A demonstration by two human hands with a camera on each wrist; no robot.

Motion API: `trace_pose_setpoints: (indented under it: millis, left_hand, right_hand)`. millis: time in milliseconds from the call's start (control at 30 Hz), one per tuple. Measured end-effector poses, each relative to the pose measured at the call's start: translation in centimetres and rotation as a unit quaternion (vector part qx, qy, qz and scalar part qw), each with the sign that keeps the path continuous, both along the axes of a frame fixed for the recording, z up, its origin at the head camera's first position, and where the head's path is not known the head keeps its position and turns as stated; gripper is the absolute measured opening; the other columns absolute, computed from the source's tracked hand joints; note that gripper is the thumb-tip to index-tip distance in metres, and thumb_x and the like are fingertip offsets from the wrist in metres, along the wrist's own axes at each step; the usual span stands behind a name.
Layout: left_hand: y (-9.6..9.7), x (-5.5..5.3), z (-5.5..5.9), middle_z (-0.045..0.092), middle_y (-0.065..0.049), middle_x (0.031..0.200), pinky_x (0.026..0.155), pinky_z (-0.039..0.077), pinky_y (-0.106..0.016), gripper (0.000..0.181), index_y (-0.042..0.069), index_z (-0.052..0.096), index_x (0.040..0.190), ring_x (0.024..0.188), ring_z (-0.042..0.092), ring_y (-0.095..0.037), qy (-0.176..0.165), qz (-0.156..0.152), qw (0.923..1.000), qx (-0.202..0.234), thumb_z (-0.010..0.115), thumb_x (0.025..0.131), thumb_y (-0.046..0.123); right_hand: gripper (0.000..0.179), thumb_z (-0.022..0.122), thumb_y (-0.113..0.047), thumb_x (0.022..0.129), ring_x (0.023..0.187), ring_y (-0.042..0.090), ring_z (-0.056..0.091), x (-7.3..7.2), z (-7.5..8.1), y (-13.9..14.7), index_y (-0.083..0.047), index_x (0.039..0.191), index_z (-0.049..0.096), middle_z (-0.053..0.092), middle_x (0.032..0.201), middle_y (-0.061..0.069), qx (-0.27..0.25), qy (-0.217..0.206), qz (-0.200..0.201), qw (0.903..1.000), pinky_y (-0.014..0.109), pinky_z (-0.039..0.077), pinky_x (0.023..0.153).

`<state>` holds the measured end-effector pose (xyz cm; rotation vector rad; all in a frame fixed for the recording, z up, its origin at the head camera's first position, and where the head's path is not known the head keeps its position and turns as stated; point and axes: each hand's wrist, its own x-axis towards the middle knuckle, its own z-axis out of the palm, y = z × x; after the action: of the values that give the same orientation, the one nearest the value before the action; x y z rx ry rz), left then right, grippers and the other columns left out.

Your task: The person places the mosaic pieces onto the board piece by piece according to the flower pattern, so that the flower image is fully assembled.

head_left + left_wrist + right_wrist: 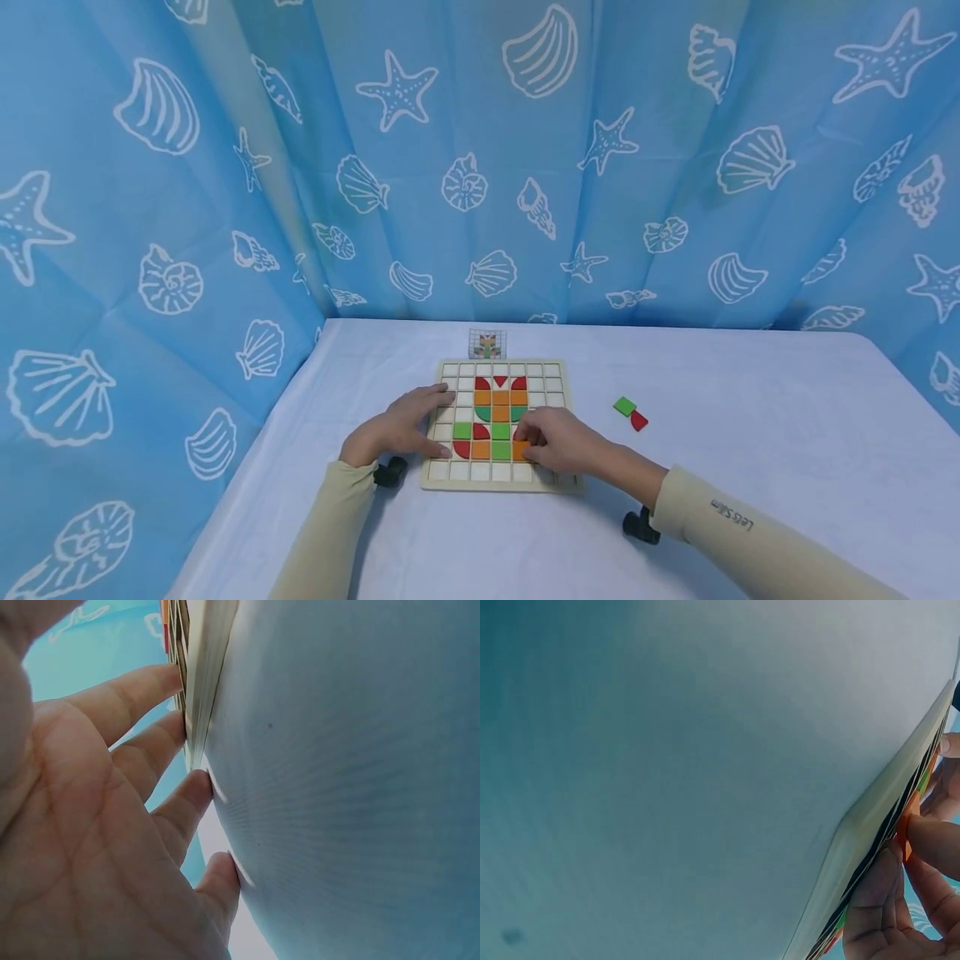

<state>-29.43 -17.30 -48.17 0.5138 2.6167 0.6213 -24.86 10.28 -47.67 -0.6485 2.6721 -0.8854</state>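
Note:
A square wooden grid board [480, 486] lies on the table, with red, orange and green tiles set in its middle squares. My left hand [401, 425] rests at the board's left edge, thumb and fingers spread. In the left wrist view, the left fingertips [171, 679] touch the board's rim [210, 645]. Over the lower right part of the pattern, my right hand [562, 442] pinches an orange tile [520, 451] with thumb and fingers. The right wrist view shows this orange tile [909, 825] tilted at the board's surface. The right hand hides some squares.
A small pattern card [487, 343] lies just beyond the board. To the board's right, a loose green square tile [625, 406] lies beside a red curved tile [639, 421]. A white cloth [750, 400] covers the table, and a blue shell-print curtain [480, 167] hangs behind it.

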Motion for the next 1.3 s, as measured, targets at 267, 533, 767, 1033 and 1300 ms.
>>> trace_pose_setpoints:
  millis: [267,533,767,1033,1300]
  left_hand:
    - [-0.1,-0.2,-0.4,0.024,-0.002,0.165,0.122,0.022,-0.053,0.093,0.023,0.036,0.154,0.152,0.019,-0.028,0.002,0.002,1.0,-0.002,0.085,0.076,0.04]
    - [-0.1,-0.2,0.0,0.023,-0.002,0.165,0.122,0.022,-0.054,0.094,0.024,0.035,0.154,0.153,0.018,-0.028,-0.003,0.001,1.0,-0.003,0.085,0.076,0.039]
    - [-0.2,0.0,0.0,0.023,-0.005,0.165,0.123,0.02,-0.052,0.093,0.02,0.035,0.154,0.152,0.018,-0.03,0.003,-0.011,0.9999,0.0,0.084,0.078,0.038]
    - [-0.4,0.1,0.2,0.023,-0.005,0.165,0.122,0.019,-0.054,0.093,0.019,0.036,0.154,0.152,0.017,-0.031,0.01,-0.011,0.9998,0.01,0.085,0.077,0.037]
    - [-0.2,0.1,0.1,0.023,-0.006,0.165,0.122,0.019,-0.054,0.093,0.019,0.037,0.153,0.152,0.017,-0.031,0.004,-0.01,0.9998,0.017,0.085,0.076,0.037]
  right_hand:
    - [0.015,0.079,-0.014,0.085,0.082,0.009,0.057,0.1,0.1,-0.2,-0.012,0.099,0.074,0.066,0.09,-0.005,0.017,0.022,-0.006,0.9996,0.025,0.055,0.073]
    - [0.01,0.081,-0.017,0.082,0.078,0.009,0.056,0.0,-0.3,-0.1,-0.018,0.088,0.073,0.064,0.083,-0.009,0.015,0.017,-0.028,0.9994,0.021,0.054,0.07]
    - [0.01,0.08,-0.017,0.084,0.075,0.01,0.056,-0.2,0.0,0.2,-0.018,0.088,0.071,0.063,0.077,-0.009,0.0,-0.009,-0.031,0.9995,0.022,0.052,0.067]
    - [0.034,0.079,-0.023,0.084,0.08,0.013,0.054,-1.1,0.7,0.5,-0.015,0.115,0.068,0.061,0.084,-0.004,0.015,-0.011,-0.002,0.9998,0.026,0.05,0.068]
    - [0.032,0.079,-0.023,0.084,0.082,0.015,0.052,-1.6,0.3,0.8,-0.016,0.113,0.069,0.058,0.085,-0.002,0.028,-0.028,0.006,0.9992,0.028,0.048,0.069]
